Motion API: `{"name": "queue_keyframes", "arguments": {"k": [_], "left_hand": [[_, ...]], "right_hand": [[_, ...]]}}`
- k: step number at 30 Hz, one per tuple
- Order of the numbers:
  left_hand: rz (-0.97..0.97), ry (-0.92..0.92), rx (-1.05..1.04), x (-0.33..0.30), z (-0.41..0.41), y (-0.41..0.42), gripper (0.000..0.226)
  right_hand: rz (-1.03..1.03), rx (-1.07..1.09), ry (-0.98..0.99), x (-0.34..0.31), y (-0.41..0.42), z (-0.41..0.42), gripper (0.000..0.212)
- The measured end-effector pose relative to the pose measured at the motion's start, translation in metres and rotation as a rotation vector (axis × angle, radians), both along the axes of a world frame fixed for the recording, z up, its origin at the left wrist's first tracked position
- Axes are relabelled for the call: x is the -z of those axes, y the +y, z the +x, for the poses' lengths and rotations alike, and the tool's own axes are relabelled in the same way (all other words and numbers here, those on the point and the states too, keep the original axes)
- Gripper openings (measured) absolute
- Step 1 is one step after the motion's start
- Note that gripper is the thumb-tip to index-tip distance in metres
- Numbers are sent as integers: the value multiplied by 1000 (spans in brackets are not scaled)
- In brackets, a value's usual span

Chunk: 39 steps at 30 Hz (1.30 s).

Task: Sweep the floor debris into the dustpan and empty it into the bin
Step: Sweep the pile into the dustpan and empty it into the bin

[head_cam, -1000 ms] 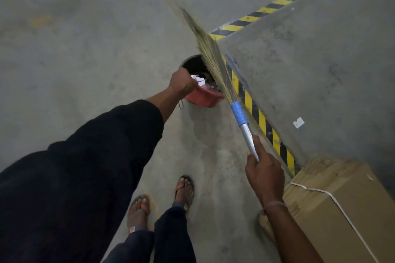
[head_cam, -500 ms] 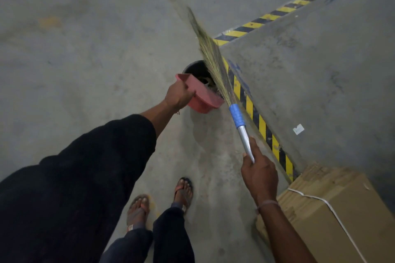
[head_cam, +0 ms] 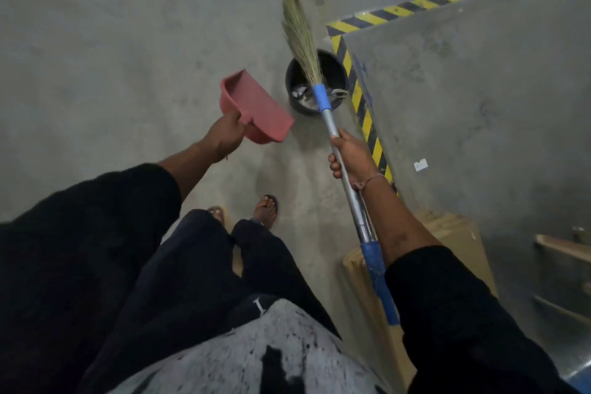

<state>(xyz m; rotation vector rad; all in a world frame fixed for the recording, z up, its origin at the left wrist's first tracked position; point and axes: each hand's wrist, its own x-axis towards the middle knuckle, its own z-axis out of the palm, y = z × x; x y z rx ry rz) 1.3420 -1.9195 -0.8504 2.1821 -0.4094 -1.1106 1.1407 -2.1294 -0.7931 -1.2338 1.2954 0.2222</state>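
My left hand (head_cam: pixel 225 134) grips the red dustpan (head_cam: pixel 256 109) by its rear edge and holds it in the air, to the left of the black bin (head_cam: pixel 335 69). The pan's inside looks bare. Crumpled paper and scraps lie inside the bin. My right hand (head_cam: pixel 350 155) grips the metal handle of the grass broom (head_cam: pixel 299 25), whose bristles point up and away above the bin. A blue sleeve covers the joint between bristles and handle, and another blue grip sits lower on the handle.
Yellow-black hazard tape (head_cam: pixel 364 105) edges a raised concrete slab (head_cam: pixel 463 89) right of the bin. A cardboard box (head_cam: pixel 454 233) stands by my right arm. A small white scrap (head_cam: pixel 420 165) lies on the slab. My sandalled feet (head_cam: pixel 267 209) stand on the concrete floor.
The dustpan has been pulled back from over the bin, to the left and clear of it. The broom has swung more upright, and the view has tilted down.
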Motion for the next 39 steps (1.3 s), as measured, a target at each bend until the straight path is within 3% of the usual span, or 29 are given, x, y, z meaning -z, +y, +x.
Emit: {"name": "queue_keyframes", "arguments": {"k": [10, 14, 24, 30, 39], "left_hand": [[-60, 131, -426, -52, -34, 162, 45], [-101, 141, -640, -65, -44, 220, 28], [-152, 156, -1021, -84, -101, 418, 22], [-134, 142, -1202, -90, -153, 541, 16], [-136, 123, -1453, -83, -224, 680, 25]], "right_hand": [[8, -328, 61, -50, 74, 60, 31], [13, -482, 105, -53, 128, 97, 26], [111, -775, 225, -54, 340, 169, 6], [127, -920, 247, -52, 485, 179, 11], [131, -1154, 287, -42, 654, 186, 6]]}}
